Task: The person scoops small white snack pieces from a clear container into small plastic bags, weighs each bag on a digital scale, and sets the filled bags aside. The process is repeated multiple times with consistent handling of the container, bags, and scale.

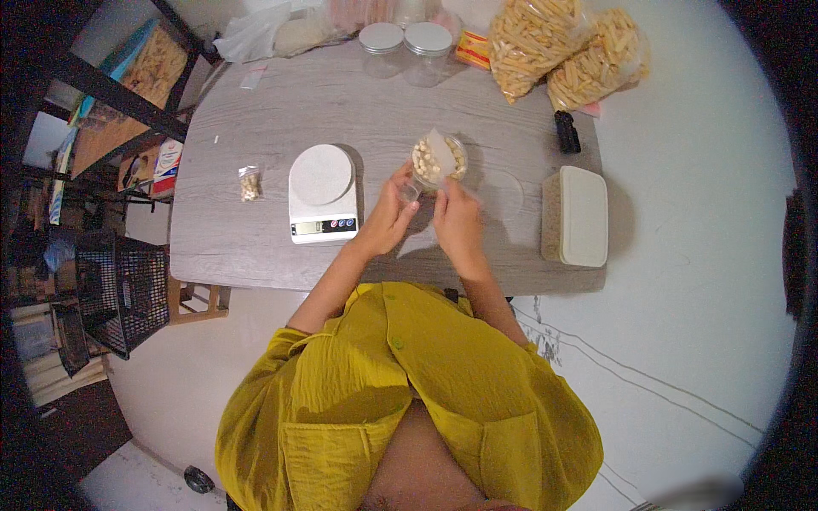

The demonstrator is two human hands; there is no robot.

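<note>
A round clear jar (457,142) of pale nut-like pieces (424,158) stands on the table beyond my hands. My left hand (391,214) is beside its near left side, with fingers around a small clear plastic cup (409,191). At the jar's near side, my right hand (459,220) has its fingertips closed on something thin and clear, partly hidden by the fingers. A whitish translucent piece (437,154) sticks up over the nuts; whether it joins what my right hand holds is unclear. Left of my hands is a white digital kitchen scale (321,175) with a bare platform.
A small zip bag of nuts (250,184) lies left of the scale. At right stands a lidded plastic container (583,217), with a black object (567,132) beyond it. Two silver-lidded jars (427,39) and large bags of stick snacks (533,45) line the table's (223,255) back.
</note>
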